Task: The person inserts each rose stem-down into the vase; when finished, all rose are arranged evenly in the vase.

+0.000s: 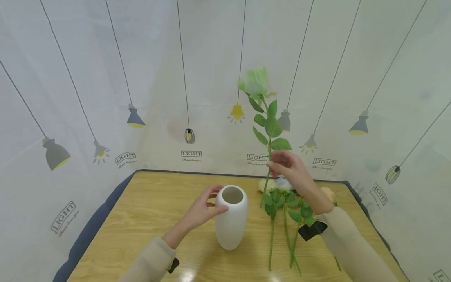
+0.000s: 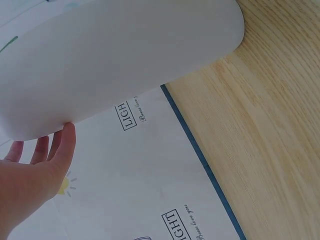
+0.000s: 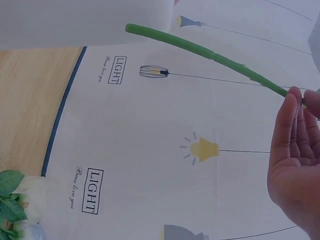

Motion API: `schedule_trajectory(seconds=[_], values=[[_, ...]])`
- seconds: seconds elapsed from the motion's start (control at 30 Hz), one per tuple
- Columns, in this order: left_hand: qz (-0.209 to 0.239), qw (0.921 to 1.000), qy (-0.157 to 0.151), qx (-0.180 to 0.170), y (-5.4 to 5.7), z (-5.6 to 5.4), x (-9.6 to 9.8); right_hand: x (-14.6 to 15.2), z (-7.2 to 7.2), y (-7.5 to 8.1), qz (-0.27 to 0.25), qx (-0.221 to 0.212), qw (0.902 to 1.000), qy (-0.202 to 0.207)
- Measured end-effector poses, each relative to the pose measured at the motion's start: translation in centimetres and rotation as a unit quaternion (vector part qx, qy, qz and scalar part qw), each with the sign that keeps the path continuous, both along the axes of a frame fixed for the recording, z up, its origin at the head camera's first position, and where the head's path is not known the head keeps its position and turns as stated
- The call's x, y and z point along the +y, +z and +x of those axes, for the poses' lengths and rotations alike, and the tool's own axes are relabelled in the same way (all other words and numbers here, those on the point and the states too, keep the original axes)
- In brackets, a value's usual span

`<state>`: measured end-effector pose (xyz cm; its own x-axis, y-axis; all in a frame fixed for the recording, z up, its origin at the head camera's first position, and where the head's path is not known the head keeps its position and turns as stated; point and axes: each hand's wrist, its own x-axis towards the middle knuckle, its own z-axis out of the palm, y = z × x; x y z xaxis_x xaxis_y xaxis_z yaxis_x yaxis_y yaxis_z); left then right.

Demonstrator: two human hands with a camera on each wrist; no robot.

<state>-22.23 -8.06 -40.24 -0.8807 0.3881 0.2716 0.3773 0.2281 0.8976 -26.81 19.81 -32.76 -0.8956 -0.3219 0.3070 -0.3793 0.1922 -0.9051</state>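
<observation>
A tall white vase [image 1: 230,225] stands upright on the wooden table, its round mouth facing up. My left hand [image 1: 204,207] holds it near the rim, thumb at the front and fingers at the far side; in the left wrist view, fingertips touch the vase [image 2: 125,60]. My right hand [image 1: 290,168] pinches the stem of a pale green-and-white artificial rose [image 1: 256,82], raised bloom-up above the table, right of the vase. In the right wrist view, the bare green stem [image 3: 215,56] runs from the pinching hand [image 3: 295,150] to its cut end, near the vase's side.
Several more artificial flowers lie right of the vase, among them a cream bloom [image 1: 266,185], a bluish-white bloom [image 1: 283,184] and a peach bloom [image 1: 328,194]. Their stems point toward me. Behind the wooden table [image 1: 141,219] hangs a white backdrop [image 1: 211,58] printed with lamps.
</observation>
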Motion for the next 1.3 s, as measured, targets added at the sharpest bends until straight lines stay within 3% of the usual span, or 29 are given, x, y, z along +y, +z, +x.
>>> schedule_trajectory(seconds=[0.27, 0.53, 0.7, 0.9, 1.17, 1.3], values=[[-0.005, 0.9999, 0.002, -0.011, -0.3, -0.1, 0.0, -1.7, -0.3, 2.3, -0.016, 0.025, 0.9994, 0.019], [-0.012, 0.9999, 0.002, -0.005, 0.2, 0.2, 0.0, -3.2, -0.4, 4.6, -0.018, 0.055, 0.9975, 0.039], [-0.006, 0.9999, -0.004, 0.008, -0.6, -0.3, -0.2, -4.2, -0.5, 5.5, -0.011, 0.071, 0.9965, 0.044], [-0.018, 0.9998, 0.005, 0.001, -2.8, -1.7, -0.3, -5.4, -0.8, 5.4, -0.015, 0.077, 0.9949, 0.064], [-0.011, 0.9999, 0.006, 0.001, -3.1, -1.9, -0.3, -6.9, -0.9, 4.4, 0.003, 0.083, 0.9933, 0.08], [-0.011, 0.9999, 0.004, -0.007, -3.0, -1.9, -0.4, -7.7, 0.1, 4.0, 0.028, 0.076, 0.9921, 0.096]])
